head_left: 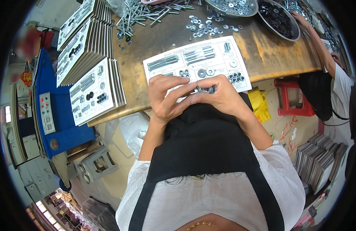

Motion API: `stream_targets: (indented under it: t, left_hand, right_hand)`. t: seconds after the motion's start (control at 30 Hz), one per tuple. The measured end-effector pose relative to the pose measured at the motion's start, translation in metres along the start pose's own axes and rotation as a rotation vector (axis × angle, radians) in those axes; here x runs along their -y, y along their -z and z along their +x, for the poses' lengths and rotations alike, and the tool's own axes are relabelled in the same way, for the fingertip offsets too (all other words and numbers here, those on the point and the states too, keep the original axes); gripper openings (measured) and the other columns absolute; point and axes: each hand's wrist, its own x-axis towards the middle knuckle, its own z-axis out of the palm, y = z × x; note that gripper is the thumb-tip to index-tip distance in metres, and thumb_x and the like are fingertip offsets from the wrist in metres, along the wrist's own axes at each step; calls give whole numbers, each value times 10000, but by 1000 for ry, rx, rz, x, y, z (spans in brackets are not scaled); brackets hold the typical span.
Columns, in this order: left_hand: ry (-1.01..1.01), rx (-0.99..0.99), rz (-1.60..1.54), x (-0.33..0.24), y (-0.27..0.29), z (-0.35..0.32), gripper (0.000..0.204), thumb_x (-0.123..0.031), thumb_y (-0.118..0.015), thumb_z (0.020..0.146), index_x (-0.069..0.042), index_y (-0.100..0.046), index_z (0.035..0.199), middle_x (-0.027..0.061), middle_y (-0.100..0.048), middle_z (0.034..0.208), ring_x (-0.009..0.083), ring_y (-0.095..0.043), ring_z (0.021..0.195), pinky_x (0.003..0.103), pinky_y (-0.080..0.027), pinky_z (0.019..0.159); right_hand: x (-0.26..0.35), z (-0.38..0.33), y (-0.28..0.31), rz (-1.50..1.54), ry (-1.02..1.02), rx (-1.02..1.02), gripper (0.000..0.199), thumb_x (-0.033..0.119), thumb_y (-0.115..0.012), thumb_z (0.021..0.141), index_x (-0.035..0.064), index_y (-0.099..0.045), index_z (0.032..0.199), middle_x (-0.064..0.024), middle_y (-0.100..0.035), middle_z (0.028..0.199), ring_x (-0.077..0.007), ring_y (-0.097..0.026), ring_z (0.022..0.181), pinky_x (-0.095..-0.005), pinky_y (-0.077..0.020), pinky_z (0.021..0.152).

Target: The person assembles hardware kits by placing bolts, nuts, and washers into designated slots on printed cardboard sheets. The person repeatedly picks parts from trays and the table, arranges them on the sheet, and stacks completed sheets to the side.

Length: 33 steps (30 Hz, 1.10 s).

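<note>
- Two bare hands meet at the table's near edge: the left hand (165, 101) curls in with fingers together, its grip not seen to pinch anything, while the right hand (220, 96) has its grip clamped on a small cluster of steel washers (206, 89), held just above the card, likely so single pieces can be fed off
- Under both hands lies a white printed parts card (208, 57), flat and square to the person, with bolts, washers and dark nuts already sitting on its outlines
- To the left, stacks of filled cards (91, 90) fan out along the wooden table (270, 54), apparently set aside within reach
- Beyond the card, loose washers (208, 27) scatter over the wood, and a heap of long bolts (147, 13) lies near the far edge
- Farthest off stand a metal bowl of washers (231, 7) and a bowl of dark parts (278, 19); another person's arm (318, 44) reaches in from the right
</note>
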Motion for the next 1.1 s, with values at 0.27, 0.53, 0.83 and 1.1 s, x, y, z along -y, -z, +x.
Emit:
stream_targets:
  t: [0.27,0.53,0.83,1.1]
  left_hand:
    - [175,-10,-158,5,5,-4,322,-103,-806,623,-66,-724,932,56,-660,958,197,-613,869,340,-454,747]
    - [254,320,-27,14,5,8,297,-80,-773,655,-113,-717,945,31,-650,952,224,-589,869,343,-428,784]
    - [-16,660,96,20,-5,42,286,-147,-743,712,-160,-693,993,-1,-579,859,193,-547,867,338,-408,822]
    - [72,672,25,24,-7,25,273,-141,-757,712,-172,-704,978,-5,-604,887,204,-554,881,341,-410,822]
  right_hand:
    - [-8,7,-4,319,-25,117,289,238,-638,935,-21,-707,1043,-42,-680,809,-70,-574,672,-233,-463,596]
    - [-42,24,2,1340,-315,9,532,344,-360,1051,-95,-378,1351,-184,-533,1224,-286,-539,1186,-436,-459,1049]
    - [-32,22,-4,1114,-372,-241,458,412,-397,1041,52,-412,1323,-82,-514,1166,-199,-568,1009,-366,-528,841]
    - [-46,17,-10,1060,-437,-183,486,406,-356,1054,42,-424,1369,-70,-489,1242,-195,-538,1086,-393,-487,908]
